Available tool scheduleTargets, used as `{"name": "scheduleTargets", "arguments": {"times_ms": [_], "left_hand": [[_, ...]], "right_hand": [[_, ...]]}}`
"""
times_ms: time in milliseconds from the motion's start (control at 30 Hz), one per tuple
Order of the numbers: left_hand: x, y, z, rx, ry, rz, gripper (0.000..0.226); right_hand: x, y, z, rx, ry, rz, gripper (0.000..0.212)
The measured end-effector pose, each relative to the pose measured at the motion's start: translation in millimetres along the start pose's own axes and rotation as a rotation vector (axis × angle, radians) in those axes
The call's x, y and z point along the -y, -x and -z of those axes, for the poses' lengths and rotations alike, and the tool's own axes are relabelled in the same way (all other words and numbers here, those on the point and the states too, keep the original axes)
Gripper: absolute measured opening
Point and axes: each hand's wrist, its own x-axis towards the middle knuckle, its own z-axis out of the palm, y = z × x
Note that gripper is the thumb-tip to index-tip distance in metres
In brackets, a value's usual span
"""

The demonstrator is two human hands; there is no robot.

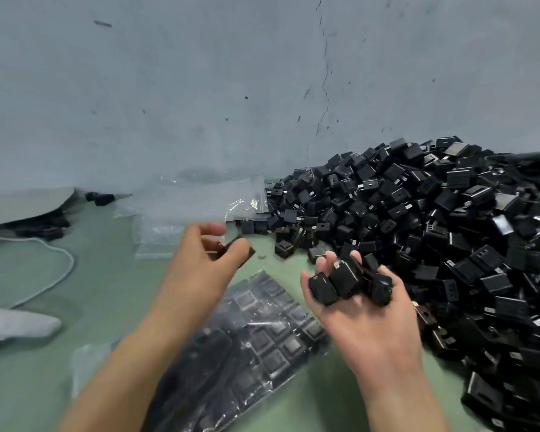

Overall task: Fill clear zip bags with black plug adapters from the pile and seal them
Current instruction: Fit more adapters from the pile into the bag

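- My right hand [359, 294] is palm up and cupped, holding a small clutch of black adapters [346, 280] across the fingers, just beside the foot of the pile [434, 232].
- My left hand [209, 247] is half closed, thumb and fingers pinching one dark adapter [239, 249]; it is blurred, so I cannot tell how firmly I have it.
- Below and between my forearms lies a filled bag [256, 335], flat on the green table [44, 385], with adapters packed in rows inside. Whether its zip is pressed shut I cannot tell.
- Beyond my left hand a stack of empty clear bags [200, 204] rests against the grey wall [200, 88], touching the near edge of the pile.
- Far left, a white cable [56, 263] loops over the table.
- I judge this as the gathering step: both hands are loaded, no bag is open in them.
- Next calls for a free hand to draw an empty bag and hold its mouth wide, so I must merge the adapters into one hand without spilling them.
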Motion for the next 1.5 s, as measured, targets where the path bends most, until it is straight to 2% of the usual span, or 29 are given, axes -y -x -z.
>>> {"name": "scheduleTargets", "arguments": {"times_ms": [67,133,200,300,400,467,533,633,767,833,933,1100,1200,1233,1333,1367,1433,1500], "left_hand": [[17,29,52,-0.154,0.005,0.002,0.027],[37,52,90,-0.236,0.042,0.077,0.016],[60,67,114,-0.242,0.083,0.203,0.017],[76,93,130,-0.229,0.155,0.361,0.005],[94,115,143,-0.259,0.055,0.403,0.006],[102,121,150,-0.227,-0.073,0.38,0.007],[104,124,152,-0.176,-0.083,0.373,0.008],[101,126,143,-0.009,0.072,0.399,0.005],[99,127,125,0.19,0.274,0.462,0.017],[100,126,121,0.182,0.339,0.491,0.024],[95,122,123,0.059,0.442,0.547,0.035],[86,129,109,0.215,0.298,0.443,0.012],[82,129,112,0.244,0.296,0.453,0.014],[83,129,119,0.198,0.254,0.418,0.016],[81,130,147,-0.186,-0.067,0.164,0.017],[75,131,150,-0.242,-0.098,0.089,0.021],[60,132,141,-0.153,-0.032,0.012,0.034],[55,132,121,-0.044,-0.071,-0.047,0.035]], "right_hand": [[-18,9,-3,0.027,0.032,-0.087,0.03],[-35,18,-5,0.055,0.056,-0.152,0.03],[-47,26,-7,0.07,0.074,-0.192,0.027],[-57,33,-8,0.062,0.094,-0.189,0.025],[-73,34,-10,0.024,0.108,-0.169,0.023],[-84,32,-11,0.016,0.117,-0.161,0.022],[-95,31,-12,0.01,0.139,-0.172,0.022],[-107,29,-14,0.006,0.165,-0.177,0.023],[-114,26,-17,0.002,0.192,-0.159,0.025],[-115,26,-16,0.002,0.2,-0.16,0.026],[-117,27,-17,0.012,0.216,-0.172,0.025],[-125,31,-21,0.029,0.241,-0.209,0.025],[-133,36,-24,0.038,0.272,-0.229,0.027],[-135,38,-25,0.041,0.273,-0.238,0.026],[-146,45,-31,0.043,0.253,-0.267,0.022],[-151,48,-33,0.04,0.247,-0.276,0.021],[-166,56,-37,0.037,0.239,-0.308,0.019],[-181,64,-37,0.038,0.231,-0.361,0.019]]}}
